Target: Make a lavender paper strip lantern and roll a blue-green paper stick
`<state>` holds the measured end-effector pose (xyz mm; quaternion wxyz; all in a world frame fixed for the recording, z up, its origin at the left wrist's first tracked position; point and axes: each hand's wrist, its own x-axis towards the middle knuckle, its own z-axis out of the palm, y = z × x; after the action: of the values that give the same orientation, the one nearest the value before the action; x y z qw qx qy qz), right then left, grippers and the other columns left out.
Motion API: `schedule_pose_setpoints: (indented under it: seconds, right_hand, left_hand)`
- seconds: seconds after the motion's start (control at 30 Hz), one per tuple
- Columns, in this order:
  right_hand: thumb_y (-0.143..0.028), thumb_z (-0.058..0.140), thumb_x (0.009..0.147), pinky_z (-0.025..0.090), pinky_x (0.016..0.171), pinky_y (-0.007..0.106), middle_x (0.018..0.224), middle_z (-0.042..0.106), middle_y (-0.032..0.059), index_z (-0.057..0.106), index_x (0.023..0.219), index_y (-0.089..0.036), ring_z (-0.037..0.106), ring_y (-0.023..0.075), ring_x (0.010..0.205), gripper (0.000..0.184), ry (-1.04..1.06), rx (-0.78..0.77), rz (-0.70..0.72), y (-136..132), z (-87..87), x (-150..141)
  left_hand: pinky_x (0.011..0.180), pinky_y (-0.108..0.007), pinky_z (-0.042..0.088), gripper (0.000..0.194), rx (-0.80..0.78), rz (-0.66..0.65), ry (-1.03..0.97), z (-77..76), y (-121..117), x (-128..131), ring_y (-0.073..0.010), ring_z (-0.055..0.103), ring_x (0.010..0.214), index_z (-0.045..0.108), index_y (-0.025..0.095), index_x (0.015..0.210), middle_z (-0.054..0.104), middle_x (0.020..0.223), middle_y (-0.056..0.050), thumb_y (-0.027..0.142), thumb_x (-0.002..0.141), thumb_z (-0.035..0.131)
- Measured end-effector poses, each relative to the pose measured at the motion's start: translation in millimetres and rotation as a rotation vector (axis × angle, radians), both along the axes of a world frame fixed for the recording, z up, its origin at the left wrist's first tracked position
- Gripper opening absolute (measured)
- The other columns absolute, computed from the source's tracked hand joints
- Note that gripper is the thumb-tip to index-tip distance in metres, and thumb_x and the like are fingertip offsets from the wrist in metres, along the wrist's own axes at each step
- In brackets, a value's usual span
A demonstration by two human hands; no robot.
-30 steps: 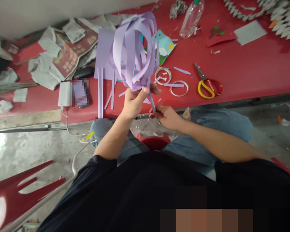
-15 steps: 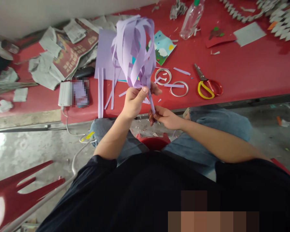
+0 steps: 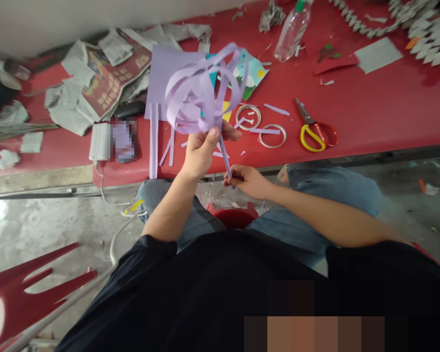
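1. Head view, from where I stand: left hand has the purple loop bundle by its base, up in the air over the bench. Thumb on top, pressed down on the gathered ends; outer fingers partly open to the right.
2. Right hand: fingers closed in a pinch on the lower end of the narrow purple tail, just off the bench's front edge. Tail runs fairly straight from the left grip down to it.
3. Handling, my read: keep the left thumb firm right at the gather; if it slackens, loops could fan out or slip. Don't squeeze the loops themselves, paper would likely crease.
4. Tail: light, even tension, pull in line with it. A sideways yank could tear or kink it. Keep it flat, no twist at the thumb.
5. Nearby: loose purple strips and purple sheet left of the bundle; wire rings to the right, scissors beyond them, blades apart from both hands. Keep loops from snagging on the rings.
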<state>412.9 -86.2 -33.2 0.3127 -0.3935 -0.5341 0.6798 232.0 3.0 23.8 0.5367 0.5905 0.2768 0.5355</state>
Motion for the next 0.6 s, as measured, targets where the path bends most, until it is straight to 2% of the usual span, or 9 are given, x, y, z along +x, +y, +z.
schedule_pose_setpoints:
  seconds: [0.1,0.2,0.43,0.6]
  right_hand:
    - [-0.037,0.073,0.097,0.057,0.079,0.034,0.097,0.08,0.0038,0.067,0.105,-0.022,0.074,0.0191,0.085,0.018,-0.135,0.051,-0.026,-3.6,-6.5,-2.5]
    - [-0.038,0.075,0.095,0.055,0.075,0.033,0.091,0.077,0.0016,0.069,0.101,-0.022,0.069,0.0173,0.077,0.018,-0.235,0.102,-0.039,-4.8,-10.6,-3.2]
    - [-0.037,0.075,0.093,0.051,0.072,0.031,0.085,0.074,-0.0004,0.07,0.098,-0.022,0.066,0.0173,0.076,0.017,-0.319,0.137,0.003,-3.3,-14.5,-3.7]
    - [-0.033,0.075,0.093,0.047,0.07,0.031,0.08,0.073,-0.0003,0.07,0.096,-0.022,0.064,0.0172,0.073,0.013,-0.388,0.157,0.072,-2.5,-15.7,-5.0]
  left_hand:
    - [0.096,-0.041,0.067,0.048,-0.002,0.027,0.021,-2.0,2.1,-1.4,-0.0226,0.081,0.1,0.075,0.025,0.11,0.079,0.095,-0.005,0.07,0.105,0.061]
    - [0.102,-0.043,0.067,0.048,0.01,0.009,0.019,-0.8,2.7,-2.2,-0.0245,0.081,0.107,0.077,0.025,0.107,0.08,0.097,-0.006,0.071,0.104,0.063]
    - [0.106,-0.046,0.067,0.05,-0.001,0.022,0.049,2.3,1.3,-5.8,-0.0268,0.081,0.112,0.081,0.026,0.102,0.08,0.098,-0.006,0.074,0.101,0.065]
    - [0.101,-0.044,0.068,0.05,0.033,0.08,0.08,-6.4,4.2,-8.5,-0.0255,0.081,0.107,0.08,0.028,0.105,0.08,0.098,-0.005,0.075,0.102,0.063]
